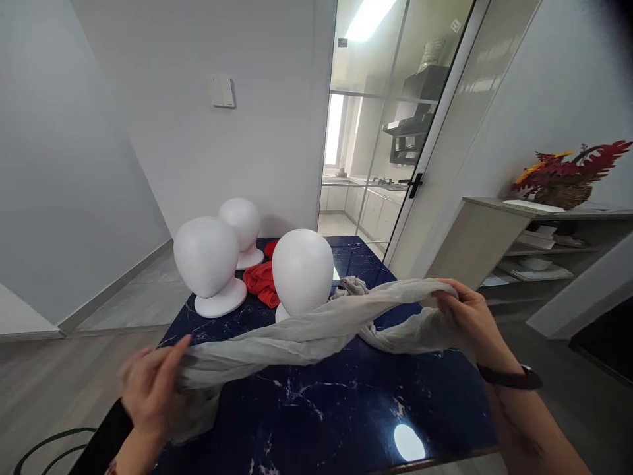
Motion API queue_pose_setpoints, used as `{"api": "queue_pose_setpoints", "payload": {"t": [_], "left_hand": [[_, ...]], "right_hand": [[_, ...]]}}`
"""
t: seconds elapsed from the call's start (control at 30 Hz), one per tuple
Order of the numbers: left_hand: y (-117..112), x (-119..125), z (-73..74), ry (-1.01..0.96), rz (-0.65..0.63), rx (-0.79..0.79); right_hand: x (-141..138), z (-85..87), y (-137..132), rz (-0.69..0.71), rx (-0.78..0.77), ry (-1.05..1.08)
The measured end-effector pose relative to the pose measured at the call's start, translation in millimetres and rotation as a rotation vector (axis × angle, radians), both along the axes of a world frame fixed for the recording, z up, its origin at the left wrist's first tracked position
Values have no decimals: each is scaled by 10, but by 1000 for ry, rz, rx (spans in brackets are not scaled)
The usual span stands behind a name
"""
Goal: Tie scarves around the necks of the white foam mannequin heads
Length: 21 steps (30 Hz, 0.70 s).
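Long grey scarf (thin, softly creased), loosely twisted between both hands.

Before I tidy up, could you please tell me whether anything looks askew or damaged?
Nothing looks damaged or spilled; the held grey cloth is creased, and the red cloth bunched between the white heads looks untidy.

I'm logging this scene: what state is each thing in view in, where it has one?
Left hand: closed on the grey cloth, blurred
Right hand: closed on the same cloth
Grey cloth: gathered lengthwise, held between both hands
White head forms, left, rear and right: upright, bare
Red cloth: crumpled
Glass door: closed or ajar, unclear
Wall switch: on or off, unclear
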<state>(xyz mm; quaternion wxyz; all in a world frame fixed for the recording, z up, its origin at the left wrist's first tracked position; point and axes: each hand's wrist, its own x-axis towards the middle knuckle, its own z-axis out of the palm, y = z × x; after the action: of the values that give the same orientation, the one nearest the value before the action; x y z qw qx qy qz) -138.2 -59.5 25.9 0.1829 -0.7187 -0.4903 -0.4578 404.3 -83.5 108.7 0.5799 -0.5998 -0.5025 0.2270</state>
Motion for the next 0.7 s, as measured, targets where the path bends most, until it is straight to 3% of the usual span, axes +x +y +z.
{"api": "queue_pose_setpoints", "payload": {"t": [0.07, 0.13, 0.23, 0.3, 0.37, 0.43, 0.5, 0.6, 0.63, 0.7], "left_hand": [[-33, 90, -103, 244, -97, -162], [-118, 200, -121, 425, -250, -457], [-286, 345, -6, 442, -453, -845], [-358, 415, 115, 380, -559, -996], [-359, 474, 206, 305, -586, -1030], [-298, 524, 223, 263, -536, -1001], [-217, 566, 163, 274, -450, -992], [-144, 622, 24, 339, -383, -1059], [-141, 641, -7, 363, -380, -1090], [-154, 680, -16, 417, -360, -1114]], "right_hand": [[-39, -175, 52, 41, -14, 9], [-73, -396, 90, 115, -67, 3], [-14, -671, 110, 133, -130, -73], [58, -764, 108, 88, -169, -280], [42, -790, 100, 16, -190, -569], [-148, -785, 76, -5, -150, -773], [-497, -799, 35, 131, -83, -819], [-1043, -922, -8, 505, -75, -816], [-1160, -984, -2, 556, -83, -831], [-1250, -1088, 50, 526, -96, -859]]}}
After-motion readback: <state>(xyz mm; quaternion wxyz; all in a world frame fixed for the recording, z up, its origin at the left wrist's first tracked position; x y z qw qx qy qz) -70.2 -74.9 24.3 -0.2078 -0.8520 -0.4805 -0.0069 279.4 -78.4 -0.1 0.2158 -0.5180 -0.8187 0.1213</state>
